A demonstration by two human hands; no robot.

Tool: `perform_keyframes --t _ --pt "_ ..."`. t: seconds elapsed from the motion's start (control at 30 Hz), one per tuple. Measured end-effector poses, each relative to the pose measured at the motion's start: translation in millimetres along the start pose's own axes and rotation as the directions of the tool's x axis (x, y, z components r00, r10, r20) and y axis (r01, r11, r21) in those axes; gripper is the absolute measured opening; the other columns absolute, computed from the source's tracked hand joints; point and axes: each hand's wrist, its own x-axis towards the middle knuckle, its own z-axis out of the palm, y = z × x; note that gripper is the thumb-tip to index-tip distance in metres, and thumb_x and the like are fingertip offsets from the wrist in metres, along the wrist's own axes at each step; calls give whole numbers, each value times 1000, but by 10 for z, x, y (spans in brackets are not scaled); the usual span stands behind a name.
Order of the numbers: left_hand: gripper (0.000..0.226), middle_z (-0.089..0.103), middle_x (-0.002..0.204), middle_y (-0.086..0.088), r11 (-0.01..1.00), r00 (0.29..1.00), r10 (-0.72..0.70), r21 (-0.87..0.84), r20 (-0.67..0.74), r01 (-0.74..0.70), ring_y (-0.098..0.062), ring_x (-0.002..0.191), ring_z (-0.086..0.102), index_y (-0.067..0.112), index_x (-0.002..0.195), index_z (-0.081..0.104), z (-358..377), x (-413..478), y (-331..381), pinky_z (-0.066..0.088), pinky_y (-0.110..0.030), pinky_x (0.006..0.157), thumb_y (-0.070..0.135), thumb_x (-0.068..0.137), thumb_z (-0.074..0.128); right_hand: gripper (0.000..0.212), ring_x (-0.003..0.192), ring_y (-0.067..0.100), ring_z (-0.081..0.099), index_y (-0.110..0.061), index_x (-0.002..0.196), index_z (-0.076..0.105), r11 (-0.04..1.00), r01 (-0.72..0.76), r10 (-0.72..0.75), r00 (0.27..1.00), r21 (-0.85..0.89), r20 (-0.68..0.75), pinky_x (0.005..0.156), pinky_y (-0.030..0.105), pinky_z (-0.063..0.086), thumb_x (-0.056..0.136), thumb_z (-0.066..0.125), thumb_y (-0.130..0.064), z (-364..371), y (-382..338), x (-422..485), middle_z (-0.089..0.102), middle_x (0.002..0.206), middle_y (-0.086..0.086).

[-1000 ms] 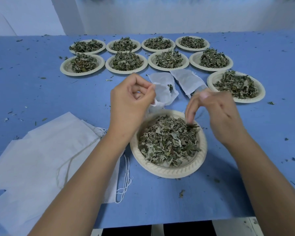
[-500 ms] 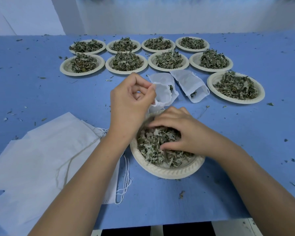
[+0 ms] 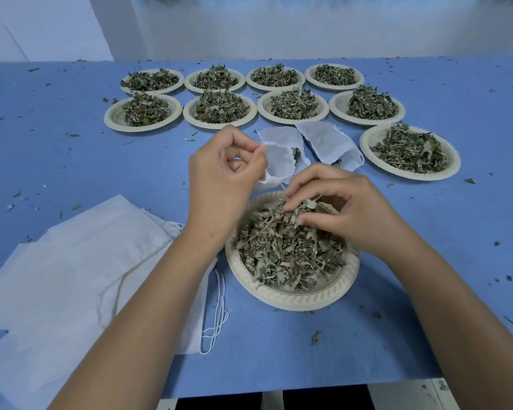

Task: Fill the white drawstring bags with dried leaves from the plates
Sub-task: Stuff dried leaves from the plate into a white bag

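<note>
A beige paper plate heaped with dried leaves sits near the table's front edge. My right hand grips a clump of leaves at the plate's far side, lifted slightly off the heap. My left hand pinches the rim of a white drawstring bag, holding its mouth open just beyond the plate. A few leaves show inside that bag. A second white bag lies flat to its right.
Several more plates of dried leaves stand in two rows at the back, with one more plate at the right. A pile of flat white bags with loose strings lies at the left. Leaf crumbs dot the blue table.
My right hand dropped from beside the bag into the plate, closed on leaves, and now lifts the clump toward the bag. My left hand stayed holding the bag.
</note>
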Motion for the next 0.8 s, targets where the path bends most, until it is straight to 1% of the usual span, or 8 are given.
perform_keyframes --t 0.07,0.13,0.27,0.33,0.4,0.6,0.7,0.8 --pt "23 61 55 4 1000 1000 -14 2 24 14 -7 48 54 19 72 59 4 -1 1 44 -16 53 5 88 67 17 90 23 60 -14 91 74 998 -17 17 1000 59 -6 79 39 51 75 72 -20 -28 0 -4 61 97 6" --pt "21 61 56 0 1000 999 -16 3 48 16 -9 49 53 18 73 59 4 -9 5 45 -17 53 6 88 68 17 86 25 61 -15 91 73 992 -24 28 999 124 -30 75 39 52 74 73 -17 -53 -9 -4 62 93 7" --pt "19 60 56 -1 1000 995 -10 10 104 9 -25 49 49 17 73 60 9 -22 0 45 -26 54 8 88 69 24 86 19 64 -15 95 70 982 41 -12 988 185 -153 80 31 51 72 74 -10 -69 -29 7 68 90 8" --pt "21 59 55 7 1000 991 -17 24 131 14 -23 49 47 19 73 59 15 -26 -13 41 -22 51 8 87 69 30 85 15 65 -12 99 67 959 66 -6 977 277 -211 78 24 51 70 73 -5 -63 -46 10 68 89 7" --pt "21 59 55 8 999 987 -20 35 159 15 -16 46 44 20 73 59 26 -33 -23 36 -15 47 9 87 69 34 84 11 67 -11 101 66 937 93 1 963 337 -268 78 21 52 69 73 -3 -57 -63 8 70 85 -1" --pt "20 62 59 -3 999 981 5 31 195 -11 -18 45 41 18 73 59 42 -34 -52 37 -16 48 10 88 68 27 82 2 66 -11 95 64 929 121 47 899 350 -435 80 16 51 70 70 -2 -86 -81 24 71 81 -16" --pt "18 61 59 -5 1000 977 17 19 213 -21 -20 45 40 17 74 60 42 -44 -45 36 -16 47 9 88 69 29 84 8 67 -14 96 66 957 112 21 895 269 -445 82 21 53 73 73 2 -37 -73 26 71 84 -8" --pt "20 60 56 1 1000 974 25 1 227 -26 -17 45 41 20 74 60 58 -65 -30 37 -14 48 8 88 68 32 86 14 67 -15 96 68 990 111 -60 899 93 -435 82 25 53 75 73 9 47 -54 19 69 89 4"
